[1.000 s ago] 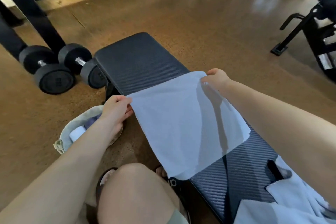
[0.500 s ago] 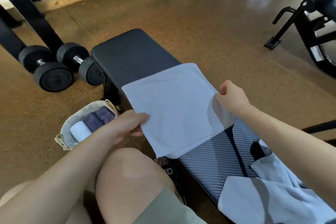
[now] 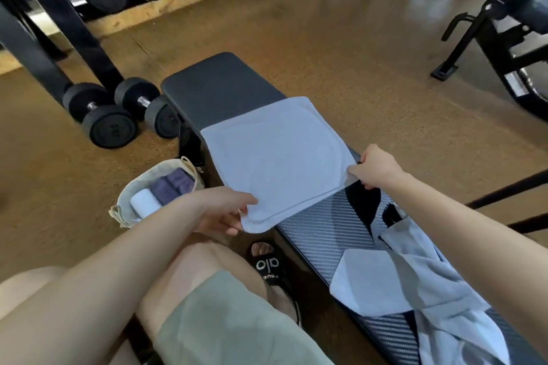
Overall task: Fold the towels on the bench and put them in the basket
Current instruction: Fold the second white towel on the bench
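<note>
A light blue towel (image 3: 275, 157) lies spread across the black bench (image 3: 219, 83), folded over once. My left hand (image 3: 225, 212) pinches its near left corner, which is lifted off the bench edge. My right hand (image 3: 375, 167) grips the near right corner. More light blue towels (image 3: 415, 284) lie crumpled on the bench at the lower right, under my right forearm. The cloth basket (image 3: 130, 190) stands on the floor left of the bench, with a white roll and dark purple folded towels inside.
Two black dumbbells (image 3: 118, 115) lie on the floor by the bench's far left corner, beside a black rack post. A dumbbell rack lines the back wall. Another machine (image 3: 510, 38) stands at the right. My knee and a sandalled foot (image 3: 267, 264) are below the bench edge.
Both hands moved from the towel's far corners down to its near corners. The towel now lies flat on the bench with the near edge lifted.
</note>
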A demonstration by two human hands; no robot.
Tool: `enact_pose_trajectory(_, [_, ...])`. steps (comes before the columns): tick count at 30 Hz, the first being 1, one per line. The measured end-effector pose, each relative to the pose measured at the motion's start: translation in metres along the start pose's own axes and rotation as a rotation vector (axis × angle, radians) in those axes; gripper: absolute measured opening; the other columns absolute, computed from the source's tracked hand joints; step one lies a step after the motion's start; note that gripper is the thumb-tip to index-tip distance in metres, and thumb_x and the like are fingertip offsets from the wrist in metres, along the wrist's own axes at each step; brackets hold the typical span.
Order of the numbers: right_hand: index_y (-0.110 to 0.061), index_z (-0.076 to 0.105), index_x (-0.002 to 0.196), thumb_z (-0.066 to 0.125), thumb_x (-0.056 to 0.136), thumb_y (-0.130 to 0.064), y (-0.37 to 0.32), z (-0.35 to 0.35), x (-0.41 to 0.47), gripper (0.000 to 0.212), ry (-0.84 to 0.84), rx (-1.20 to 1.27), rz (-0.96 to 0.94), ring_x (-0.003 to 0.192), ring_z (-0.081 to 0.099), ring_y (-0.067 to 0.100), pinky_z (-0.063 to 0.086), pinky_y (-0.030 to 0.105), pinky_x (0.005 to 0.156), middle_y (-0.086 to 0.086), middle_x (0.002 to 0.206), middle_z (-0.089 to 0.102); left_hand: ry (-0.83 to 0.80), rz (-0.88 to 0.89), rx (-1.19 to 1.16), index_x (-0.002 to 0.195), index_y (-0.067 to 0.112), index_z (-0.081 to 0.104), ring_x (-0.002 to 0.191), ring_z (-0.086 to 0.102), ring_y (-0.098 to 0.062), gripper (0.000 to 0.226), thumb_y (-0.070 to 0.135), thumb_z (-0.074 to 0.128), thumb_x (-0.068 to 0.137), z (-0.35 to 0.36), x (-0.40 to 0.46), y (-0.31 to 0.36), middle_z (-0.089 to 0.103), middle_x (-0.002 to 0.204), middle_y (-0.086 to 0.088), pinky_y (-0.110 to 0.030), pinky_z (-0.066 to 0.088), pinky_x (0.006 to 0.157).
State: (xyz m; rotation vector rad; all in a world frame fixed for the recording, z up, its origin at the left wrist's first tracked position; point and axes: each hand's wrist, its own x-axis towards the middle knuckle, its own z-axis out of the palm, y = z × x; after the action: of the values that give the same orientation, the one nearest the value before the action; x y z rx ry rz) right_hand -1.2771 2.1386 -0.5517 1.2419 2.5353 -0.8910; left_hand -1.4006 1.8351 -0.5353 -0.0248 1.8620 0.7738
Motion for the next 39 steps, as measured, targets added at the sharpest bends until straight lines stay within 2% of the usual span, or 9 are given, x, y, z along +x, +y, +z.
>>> enact_pose_trajectory(4, [-0.006,0.055,0.077,0.065,0.087,-0.015,-0.005,0.001,-0.003,0.017,-0.04,0.058,0.071,0.048,0.062,0.025,0.057,0.034,0.054,0.013,0.067,0.063,0.029,-0.019,-0.056,0.118,0.009,0.051,0.094,0.076,-0.023,0.029,0.028,0.058,0.098,0.031,-0.004,-0.013,0.06,0.095,-0.005,-0.037,0.059,0.083])
enact_pose_trajectory(9, [-0.005,0.052,0.073,0.066,0.09,-0.01,-0.009,0.002,-0.003,0.022,-0.083,0.166,0.139,0.068,0.061,0.03,0.063,0.043,0.077,0.013,0.074,0.058,0.155,0.068,-0.314,0.114,0.003,0.051,0.064,0.068,-0.013,0.016,0.005,0.047,0.098,0.045,-0.005,-0.017,0.061,0.086,-0.009,-0.028,0.061,0.062])
enact_pose_trajectory(12, [-0.009,0.047,0.068,0.061,0.089,-0.005,-0.011,0.003,-0.002,0.026,-0.061,0.184,0.12,0.062,0.058,0.03,0.058,0.039,0.069,0.01,0.067,0.053,0.236,0.114,-0.415,0.098,0.005,0.054,0.056,0.06,-0.01,0.004,0.006,0.051,0.096,0.034,-0.014,-0.01,0.057,0.082,-0.007,-0.02,0.056,0.051])
enact_pose_trajectory(18, [-0.008,0.051,0.091,0.062,0.086,0.0,-0.02,-0.002,-0.015,0.015,-0.186,0.553,0.147,0.067,0.053,0.023,0.051,0.031,0.061,0.012,0.081,0.052,0.373,0.231,-0.513,0.101,0.008,0.055,0.072,0.054,-0.013,0.009,0.013,0.048,0.101,-0.003,-0.031,0.008,0.054,0.09,-0.006,-0.026,0.054,0.065])
enact_pose_trajectory(23, [-0.005,0.058,0.102,0.056,0.087,0.008,-0.025,-0.011,-0.026,0.02,-0.36,0.866,0.183,0.081,0.064,0.024,0.058,0.029,0.073,0.014,0.102,0.059,0.389,0.272,-0.488,0.102,0.005,0.059,0.066,0.055,-0.011,0.012,0.012,0.051,0.098,-0.02,-0.033,0.01,0.058,0.082,-0.005,-0.025,0.055,0.066])
enact_pose_trajectory(26, [-0.004,0.058,0.104,0.061,0.087,0.007,-0.026,-0.013,-0.028,0.021,-0.347,0.957,0.233,0.069,0.065,0.02,0.059,0.03,0.084,0.012,0.09,0.054,0.389,0.282,-0.475,0.098,0.004,0.063,0.063,0.056,-0.011,0.013,0.012,0.053,0.094,-0.026,-0.036,0.01,0.06,0.078,-0.005,-0.025,0.055,0.064])
enact_pose_trajectory(30, [-0.004,0.06,0.104,0.065,0.088,0.0,-0.032,-0.016,-0.038,0.017,-0.301,0.916,0.246,0.066,0.063,0.02,0.058,0.022,0.06,0.011,0.083,0.05,0.413,0.285,-0.456,0.081,0.005,0.063,0.058,0.056,-0.012,0.011,0.011,0.058,0.09,-0.029,-0.038,0.011,0.061,0.073,-0.007,-0.019,0.049,0.047])
enact_pose_trajectory(34, [-0.003,0.055,0.095,0.063,0.095,-0.007,-0.035,-0.017,-0.042,0.009,-0.214,0.952,0.254,0.08,0.065,0.027,0.06,0.025,0.056,0.009,0.075,0.045,0.467,0.321,-0.459,0.087,0.003,0.064,0.063,0.058,-0.013,0.004,0.006,0.061,0.087,-0.035,-0.038,0.011,0.063,0.077,-0.011,-0.022,0.052,0.062])
enact_pose_trajectory(39, [0.001,0.057,0.089,0.062,0.09,0.005,-0.035,-0.022,-0.038,0.006,-0.166,0.902,0.201,0.062,0.058,0.021,0.055,0.023,0.049,0.013,0.079,0.053,0.559,0.448,-0.253,0.085,0.009,0.057,0.074,0.063,-0.02,0.01,0.002,0.063,0.089,-0.044,-0.039,0.011,0.065,0.087,-0.018,-0.028,0.054,0.062])
